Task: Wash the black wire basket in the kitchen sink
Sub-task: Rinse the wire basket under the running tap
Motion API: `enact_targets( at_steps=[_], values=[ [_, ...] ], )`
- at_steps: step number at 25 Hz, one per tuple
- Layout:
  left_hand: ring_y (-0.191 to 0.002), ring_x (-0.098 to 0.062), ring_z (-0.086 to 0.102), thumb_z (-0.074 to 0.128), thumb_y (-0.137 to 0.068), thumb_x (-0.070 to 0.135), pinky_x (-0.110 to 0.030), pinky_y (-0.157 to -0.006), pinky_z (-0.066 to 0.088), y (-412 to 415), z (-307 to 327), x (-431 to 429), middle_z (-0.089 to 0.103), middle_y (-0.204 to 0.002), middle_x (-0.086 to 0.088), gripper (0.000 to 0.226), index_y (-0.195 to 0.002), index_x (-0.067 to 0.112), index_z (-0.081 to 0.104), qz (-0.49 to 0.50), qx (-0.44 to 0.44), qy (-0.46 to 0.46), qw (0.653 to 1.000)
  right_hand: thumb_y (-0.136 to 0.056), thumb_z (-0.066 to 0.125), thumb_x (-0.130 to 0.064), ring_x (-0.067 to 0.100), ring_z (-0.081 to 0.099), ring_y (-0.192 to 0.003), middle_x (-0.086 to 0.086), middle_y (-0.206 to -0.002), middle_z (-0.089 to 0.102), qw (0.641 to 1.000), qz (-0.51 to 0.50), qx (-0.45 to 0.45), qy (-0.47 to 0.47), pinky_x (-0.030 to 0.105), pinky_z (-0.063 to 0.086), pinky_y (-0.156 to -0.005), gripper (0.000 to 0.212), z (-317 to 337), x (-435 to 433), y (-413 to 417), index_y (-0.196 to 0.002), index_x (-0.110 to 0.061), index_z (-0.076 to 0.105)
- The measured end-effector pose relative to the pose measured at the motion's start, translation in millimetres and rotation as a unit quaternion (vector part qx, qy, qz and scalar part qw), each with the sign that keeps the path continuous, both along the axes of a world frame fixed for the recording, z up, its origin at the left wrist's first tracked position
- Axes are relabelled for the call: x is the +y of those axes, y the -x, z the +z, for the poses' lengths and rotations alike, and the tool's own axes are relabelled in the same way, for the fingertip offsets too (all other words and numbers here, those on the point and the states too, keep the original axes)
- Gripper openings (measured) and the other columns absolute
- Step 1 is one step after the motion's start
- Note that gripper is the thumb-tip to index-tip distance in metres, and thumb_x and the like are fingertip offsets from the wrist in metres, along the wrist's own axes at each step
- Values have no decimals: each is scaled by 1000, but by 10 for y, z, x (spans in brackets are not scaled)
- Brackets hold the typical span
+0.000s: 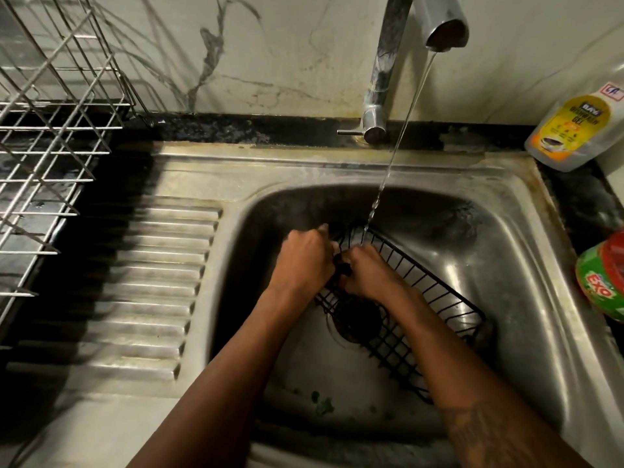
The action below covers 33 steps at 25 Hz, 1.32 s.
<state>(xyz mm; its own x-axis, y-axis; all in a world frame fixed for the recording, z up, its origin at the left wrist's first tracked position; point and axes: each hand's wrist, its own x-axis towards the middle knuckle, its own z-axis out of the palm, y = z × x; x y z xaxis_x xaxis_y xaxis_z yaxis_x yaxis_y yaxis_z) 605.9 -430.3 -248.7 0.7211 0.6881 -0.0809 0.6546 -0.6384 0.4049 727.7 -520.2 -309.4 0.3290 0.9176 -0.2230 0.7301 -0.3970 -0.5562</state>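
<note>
Left hand (304, 261) and right hand (368, 276) clutch the black wire basket (425, 285) at its far end. Faucet water (398, 146) rinses it there.

Drain (360, 319) half hidden under wire basket (416, 309)

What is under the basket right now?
Through the basket's wires the dark drain shows, with bare sink floor around it. The right hand and its forearm cover the drain's upper edge, so whether the basket touches the floor there cannot be seen.
</note>
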Motion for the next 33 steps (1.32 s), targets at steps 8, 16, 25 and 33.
enact_targets(
  at_steps=[8,16,25,33],
  values=[
    [-91,-31,64,53,-85,16,-35,-74,55,4,-1,-109,66,-102,-12,35,-120,16,60,-64,23,74,995,-91,69,-21,18,61,-77,0,-89,68,961,-105,-127,-223,34,54,-65,7,43,-17,30,-95,-20,74],
    [-90,-14,54,56,-94,4,-26,-87,50,-55,95,-162,42,-78,12,18,-106,16,60,-91,44,134,986,-95,64,-28,16,63,-101,-10,-105,73,975,-23,-208,-73,39,47,-89,34,44,-12,15,-125,-43,65],
    [-72,-28,67,68,-82,10,-40,-64,63,67,16,-55,62,-89,-14,17,-74,9,54,41,71,108,991,-104,50,-25,18,70,-95,0,-114,74,986,-33,-148,-74,38,59,-85,29,159,-184,-118,-130,-29,64],
    [-72,-22,52,54,-95,9,-36,-64,45,237,24,35,53,-94,-10,17,-79,13,47,108,84,-1,991,-102,57,-29,11,71,-93,-9,-119,73,987,-109,-91,-69,27,56,-83,26,217,-413,-420,-124,-36,69]
  ],
)
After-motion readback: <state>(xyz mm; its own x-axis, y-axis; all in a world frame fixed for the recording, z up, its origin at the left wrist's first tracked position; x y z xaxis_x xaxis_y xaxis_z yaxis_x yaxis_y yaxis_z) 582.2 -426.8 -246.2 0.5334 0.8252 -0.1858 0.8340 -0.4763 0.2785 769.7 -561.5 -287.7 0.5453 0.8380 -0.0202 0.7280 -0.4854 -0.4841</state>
